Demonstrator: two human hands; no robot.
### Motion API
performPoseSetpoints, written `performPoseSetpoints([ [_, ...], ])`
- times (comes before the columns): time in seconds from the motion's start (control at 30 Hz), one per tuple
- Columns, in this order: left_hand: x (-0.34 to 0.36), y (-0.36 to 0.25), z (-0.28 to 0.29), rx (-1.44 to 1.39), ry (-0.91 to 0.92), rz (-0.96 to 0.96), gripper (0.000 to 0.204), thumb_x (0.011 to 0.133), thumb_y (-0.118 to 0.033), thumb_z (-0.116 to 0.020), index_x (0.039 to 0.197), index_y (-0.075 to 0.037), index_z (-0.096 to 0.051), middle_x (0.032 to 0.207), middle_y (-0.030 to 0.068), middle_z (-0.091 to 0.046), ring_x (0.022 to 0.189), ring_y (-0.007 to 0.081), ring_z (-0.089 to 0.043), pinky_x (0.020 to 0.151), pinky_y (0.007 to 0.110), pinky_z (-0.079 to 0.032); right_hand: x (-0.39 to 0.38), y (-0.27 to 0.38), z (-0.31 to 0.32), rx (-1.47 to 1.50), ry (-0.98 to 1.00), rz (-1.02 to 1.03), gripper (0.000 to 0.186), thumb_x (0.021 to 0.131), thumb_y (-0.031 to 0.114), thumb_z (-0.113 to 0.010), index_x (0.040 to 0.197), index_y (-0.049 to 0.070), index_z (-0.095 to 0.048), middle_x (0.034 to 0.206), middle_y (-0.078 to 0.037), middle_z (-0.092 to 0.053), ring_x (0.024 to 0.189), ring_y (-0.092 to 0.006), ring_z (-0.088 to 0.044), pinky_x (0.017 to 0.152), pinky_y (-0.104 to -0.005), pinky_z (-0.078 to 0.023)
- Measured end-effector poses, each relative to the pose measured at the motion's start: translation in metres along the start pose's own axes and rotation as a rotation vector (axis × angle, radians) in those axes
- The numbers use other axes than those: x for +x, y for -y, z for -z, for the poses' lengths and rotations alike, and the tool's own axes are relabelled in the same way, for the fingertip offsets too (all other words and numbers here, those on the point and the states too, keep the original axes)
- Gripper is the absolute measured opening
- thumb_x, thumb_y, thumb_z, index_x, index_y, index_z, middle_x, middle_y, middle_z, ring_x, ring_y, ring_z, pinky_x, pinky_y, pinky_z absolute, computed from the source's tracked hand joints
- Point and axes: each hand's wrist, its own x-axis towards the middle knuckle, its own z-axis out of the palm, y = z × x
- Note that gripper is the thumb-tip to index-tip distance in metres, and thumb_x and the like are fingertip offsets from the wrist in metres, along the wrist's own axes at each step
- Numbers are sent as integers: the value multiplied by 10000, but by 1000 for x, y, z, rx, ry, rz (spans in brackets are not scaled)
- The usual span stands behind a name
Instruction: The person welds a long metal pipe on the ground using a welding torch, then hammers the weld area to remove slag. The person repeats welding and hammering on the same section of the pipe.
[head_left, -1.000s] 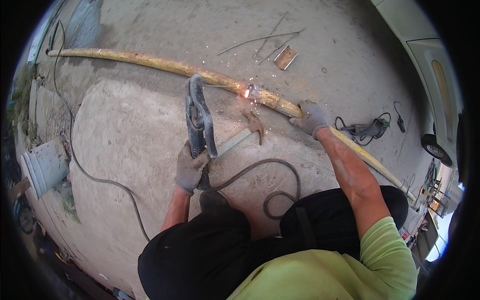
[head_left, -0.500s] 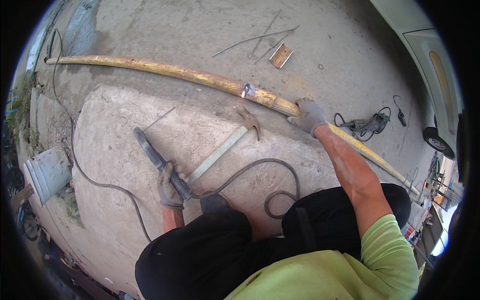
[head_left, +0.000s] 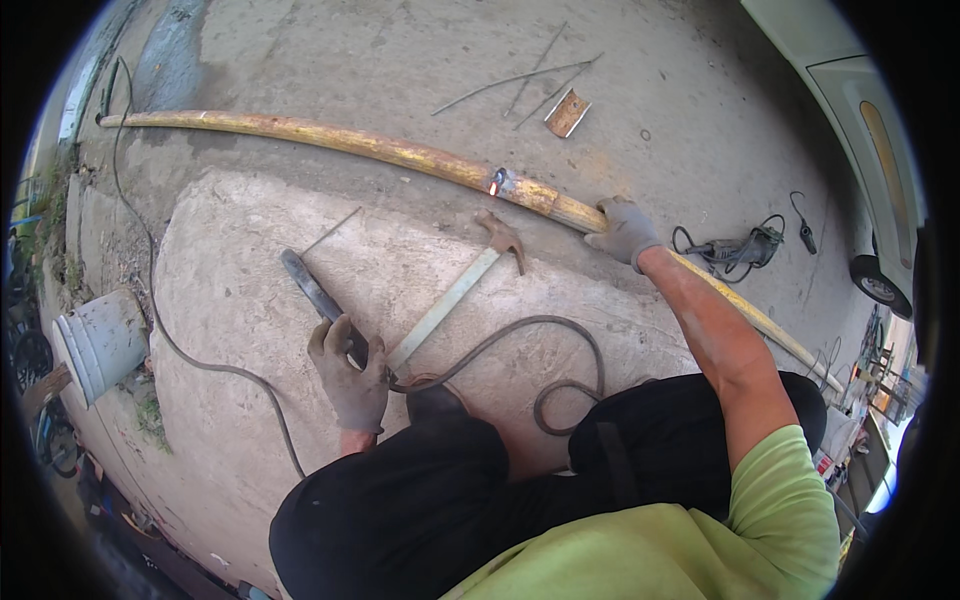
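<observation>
A long yellowed, rusty metal pipe (head_left: pixel 400 152) lies across the ground, with a glowing orange weld spot (head_left: pixel 496 183) near its middle. Just right of that spot, my gloved right hand (head_left: pixel 627 234) is closed around the pipe. A black welding electrode holder (head_left: pixel 318 291) rests on the pale concrete slab, a thin rod (head_left: pixel 332 229) sticking out from its far end. Over the holder's near end is my gloved left hand (head_left: pixel 352 385), fingers and thumb spread apart; it partly hides the handle. Beside it lies a claw hammer (head_left: pixel 447 308) with a pale flat handle.
A dark cable (head_left: pixel 560 322) loops over the slab by my knees. An angle grinder (head_left: pixel 735 248) sits beyond the pipe at right, near a parked vehicle (head_left: pixel 850 90). A curved metal piece (head_left: pixel 568 113) and thin rods (head_left: pixel 515 78) lie farther off. At left stands a white bucket (head_left: pixel 98 345).
My left hand has loosened from the electrode holder, its fingers spreading and its back turning up. The weld glow has dimmed slightly. My right hand keeps its hold on the pipe.
</observation>
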Motion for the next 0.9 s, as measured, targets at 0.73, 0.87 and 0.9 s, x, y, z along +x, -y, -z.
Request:
performPoseSetpoints([
  [0.73, 71, -51, -96, 624, 880, -126, 589, 858, -232, -883, 1365, -18, -672, 1282, 258, -732, 1200, 446, -720, 1029, 517, -582, -106, -111, 48, 171, 40, -31, 547, 935, 361, -817, 1346, 16, -709, 1306, -192, -713, 1213, -372, -701, 1075, -454, -553],
  [0.87, 90, -57, -96, 525, 963, -32, 432, 849, -203, -894, 1200, 0, -745, 1155, 250, -789, 1052, 346, -777, 948, 435, -606, -102, -120, 25, 40, -110, 127, 584, 911, 383, -838, 1375, 60, -694, 1317, -183, -695, 1279, -390, -651, 1106, -483, -521],
  [0.9, 89, -59, -94, 458, 967, 72, 410, 857, -176, -885, 1200, -3, -744, 1149, 237, -790, 1025, 326, -779, 926, 425, -607, -98, -127, 21, 36, -138, 189, 589, 906, 387, -839, 1376, 64, -692, 1315, -184, -696, 1269, -391, -655, 1097, -485, -525],
])
